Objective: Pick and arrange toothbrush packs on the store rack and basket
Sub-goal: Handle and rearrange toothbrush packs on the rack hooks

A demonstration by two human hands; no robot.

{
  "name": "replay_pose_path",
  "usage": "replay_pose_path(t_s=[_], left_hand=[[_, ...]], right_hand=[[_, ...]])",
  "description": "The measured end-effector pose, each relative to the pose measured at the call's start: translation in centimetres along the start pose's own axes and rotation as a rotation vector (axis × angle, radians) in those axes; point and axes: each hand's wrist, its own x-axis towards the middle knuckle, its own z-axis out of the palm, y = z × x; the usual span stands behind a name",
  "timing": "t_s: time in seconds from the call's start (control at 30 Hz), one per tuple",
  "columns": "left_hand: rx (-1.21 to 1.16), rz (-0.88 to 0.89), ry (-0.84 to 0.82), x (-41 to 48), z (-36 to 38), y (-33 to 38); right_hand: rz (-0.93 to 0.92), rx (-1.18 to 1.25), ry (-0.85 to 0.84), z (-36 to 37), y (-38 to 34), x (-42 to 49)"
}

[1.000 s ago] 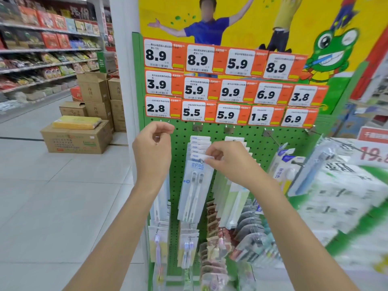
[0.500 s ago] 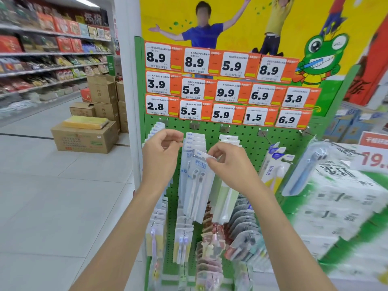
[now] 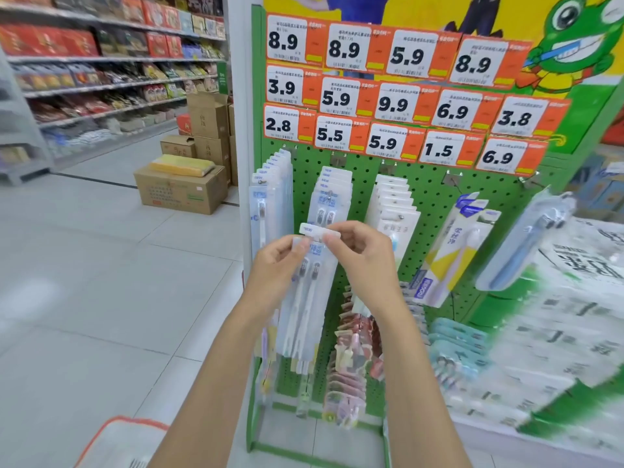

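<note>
Both hands hold a clear twin toothbrush pack (image 3: 309, 298) in front of the green pegboard rack (image 3: 429, 197). My left hand (image 3: 275, 270) pinches the pack's upper left corner. My right hand (image 3: 363, 261) pinches its white top tab at the right. The pack hangs down below my hands, off any hook. Behind it, matching packs (image 3: 329, 194) hang on the middle hook, with more packs (image 3: 273, 184) on the left hook and white packs (image 3: 391, 201) to the right. An orange-rimmed basket (image 3: 111, 440) sits on the floor at lower left.
Orange price tags (image 3: 388, 96) line the rack's top. Stacked printed bundles (image 3: 557, 332) crowd the right side. Cardboard boxes (image 3: 180, 189) stand on the tiled floor to the left, beyond them stocked aisle shelves (image 3: 101, 62). Small colourful packs (image 3: 351, 366) hang low on the rack.
My hands have come down and away from the middle hook, bringing one twin toothbrush pack with them. My view has dropped, and the basket now shows.
</note>
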Motion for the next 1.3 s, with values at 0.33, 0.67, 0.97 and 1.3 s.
replay_pose_path(t_s=[0.33,0.67,0.97,1.3], left_hand=[[-0.16,-0.237,0.094,-1.9,-0.1,-2.1],[-0.322,-0.327,0.318,-1.7,-0.4,-2.4],[-0.161,-0.222,0.339,-2.2,-1.0,-2.3],[0.058,-0.091,0.091,-3.4,0.4,-2.0]], right_hand=[[0.139,0.028,-0.013,1.8,4.9,-3.6],[0.282,0.048,-0.387,1.7,5.7,-5.0],[0.36,0.284,-0.414,1.6,4.3,-5.3],[0.138,0.013,-0.361,2.5,4.7,-5.6]])
